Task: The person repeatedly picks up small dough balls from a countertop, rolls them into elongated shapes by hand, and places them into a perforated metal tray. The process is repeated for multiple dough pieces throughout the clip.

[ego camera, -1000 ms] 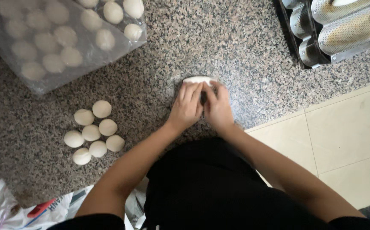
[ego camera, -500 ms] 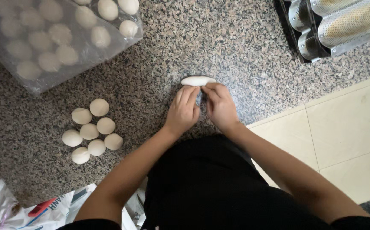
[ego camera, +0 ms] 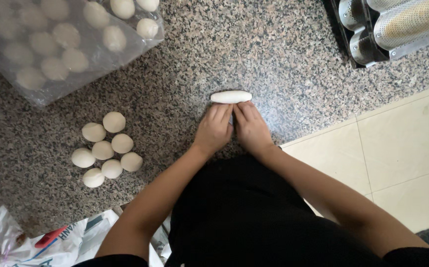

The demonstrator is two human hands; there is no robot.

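Granite counter (ego camera: 293,59): pale oblong dough roll (ego camera: 230,97); left hand (ego camera: 214,129), right hand (ego camera: 250,128) flat, grip open.

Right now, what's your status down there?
Both hands, left hand and right hand, flat, fingertips on dough log. Dough balls off left. Nothing blocking.

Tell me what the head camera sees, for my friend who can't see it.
Left hand and right hand touch a small dough log on a speckled counter. Seven dough balls sit to the left.
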